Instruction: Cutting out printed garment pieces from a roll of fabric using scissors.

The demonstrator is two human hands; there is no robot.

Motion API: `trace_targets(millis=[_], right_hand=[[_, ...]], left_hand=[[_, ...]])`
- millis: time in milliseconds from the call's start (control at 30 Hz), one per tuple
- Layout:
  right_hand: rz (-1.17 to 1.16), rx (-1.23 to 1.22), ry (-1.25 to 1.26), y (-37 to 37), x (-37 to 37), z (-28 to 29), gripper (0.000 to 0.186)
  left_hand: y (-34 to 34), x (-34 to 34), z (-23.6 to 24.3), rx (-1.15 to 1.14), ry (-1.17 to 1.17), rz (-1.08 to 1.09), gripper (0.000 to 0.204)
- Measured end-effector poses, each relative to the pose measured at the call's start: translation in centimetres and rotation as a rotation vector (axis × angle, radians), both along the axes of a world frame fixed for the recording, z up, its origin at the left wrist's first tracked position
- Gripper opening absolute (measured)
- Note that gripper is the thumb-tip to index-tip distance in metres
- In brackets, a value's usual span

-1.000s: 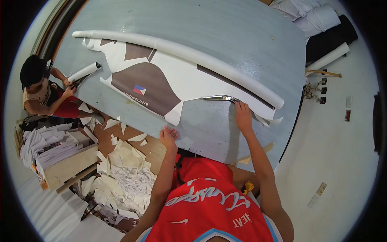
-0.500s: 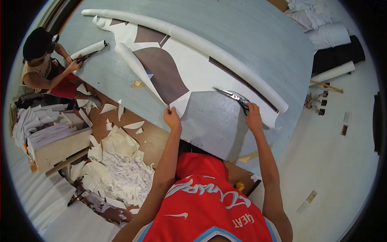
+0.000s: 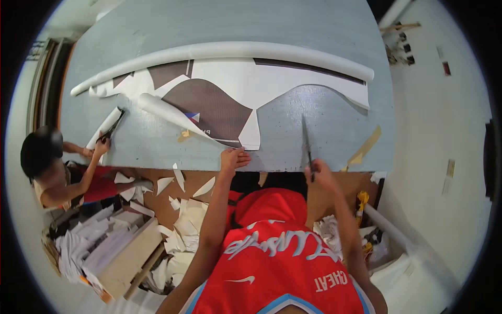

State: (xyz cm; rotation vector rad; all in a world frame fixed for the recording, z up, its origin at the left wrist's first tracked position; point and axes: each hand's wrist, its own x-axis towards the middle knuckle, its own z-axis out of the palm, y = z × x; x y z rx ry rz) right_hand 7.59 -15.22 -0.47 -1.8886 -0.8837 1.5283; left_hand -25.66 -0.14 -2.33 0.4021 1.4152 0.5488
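Observation:
A white sheet printed with brown pattern pieces (image 3: 206,104) lies across the blue-grey table, its far edge wound into a long roll (image 3: 225,51). The near left part curls over into a smaller roll (image 3: 162,112). At the sheet's near corner, my left hand (image 3: 235,158) pinches the edge between thumb and forefinger, the other fingers stretched out. My right hand (image 3: 320,175) grips black-handled scissors (image 3: 307,138) by the table's front edge. Their blades point away from me, apart from the sheet and blurred. A curved cut edge runs along the sheet's right part.
At the left, another person (image 3: 63,172) holds scissors and a white roll (image 3: 104,128) over the table (image 3: 293,26). White offcuts (image 3: 185,225) litter the brown floor beside a box of folded material (image 3: 123,246). Tan tape (image 3: 363,149) sticks to the table's right front.
My right hand has drawn the scissors back toward me, away from the sheet. My left hand stays at the sheet's corner, its fingers more stretched. The view has turned.

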Motion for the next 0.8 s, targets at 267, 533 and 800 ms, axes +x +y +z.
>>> trace_targets(millis=[267, 533, 800], right_hand=[[-0.271, -0.013, 0.413, -6.3, -22.8, 1.3, 0.024], [-0.429, -0.007, 0.207, -1.8, -28.6, -0.2, 0.045], [-0.401, 0.066, -0.155, -1.2, -30.0, -1.4, 0.044]], left_hand=[[1.3, -1.5, -0.2, -0.066, -0.101, -0.260, 0.028], [1.0, -2.1, -0.7, -0.029, -0.171, -0.327, 0.023], [1.7, -2.6, -1.0, 0.007, -0.123, -0.390, 0.024]])
